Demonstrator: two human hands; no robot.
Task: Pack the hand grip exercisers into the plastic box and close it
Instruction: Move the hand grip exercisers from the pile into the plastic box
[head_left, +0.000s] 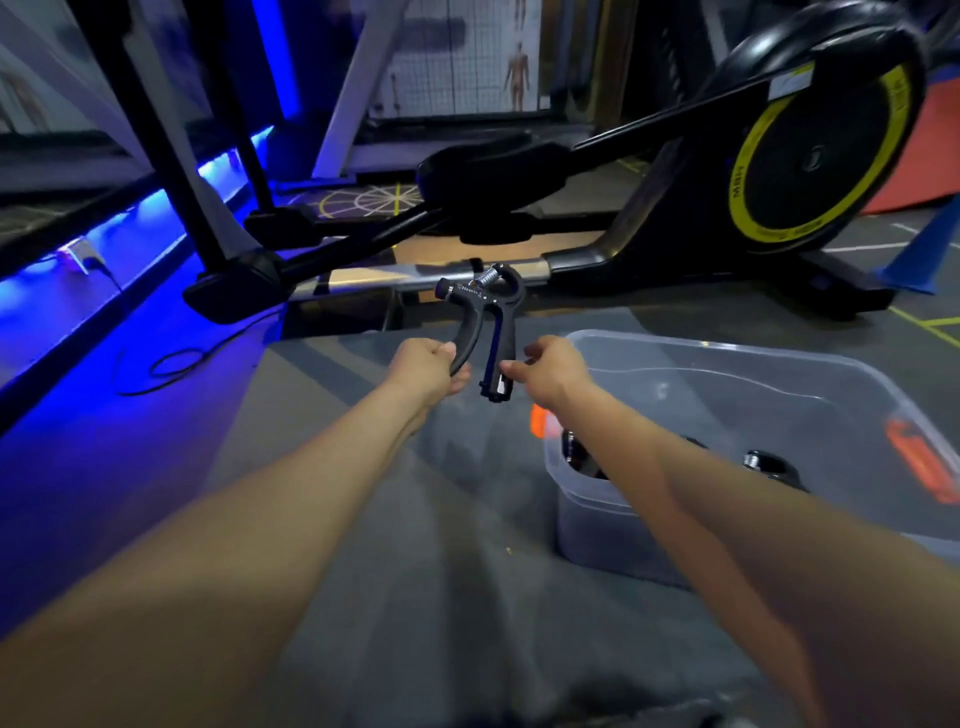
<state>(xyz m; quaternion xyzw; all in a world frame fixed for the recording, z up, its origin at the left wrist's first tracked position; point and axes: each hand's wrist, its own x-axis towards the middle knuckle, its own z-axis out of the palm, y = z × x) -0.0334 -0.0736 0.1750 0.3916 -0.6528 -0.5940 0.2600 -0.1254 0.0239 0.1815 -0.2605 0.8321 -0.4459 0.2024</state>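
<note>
The fingers of the left hand are curled around the left handle of a black hand grip exerciser and grasp it, holding it in the air above the grey floor. The exerciser stands upright, with its metal spring on top and the two handles pointing down toward the person. The right hand is just beside the right handle; its thumb and fingers reach toward the handle's lower end, but I cannot tell if they already touch or pinch it.

To the right and nearer lies a clear plastic box, open on top, with orange latches on its left and right ends. Inside the box lie more dark exercisers, partly hidden by the right forearm and blurred.

Farther away, behind the held exerciser, stands a black exercise machine with a yellow ring around its wheel. On the far left a blue light strip runs along a low edge, and a black cable lies coiled on the floor below it.
</note>
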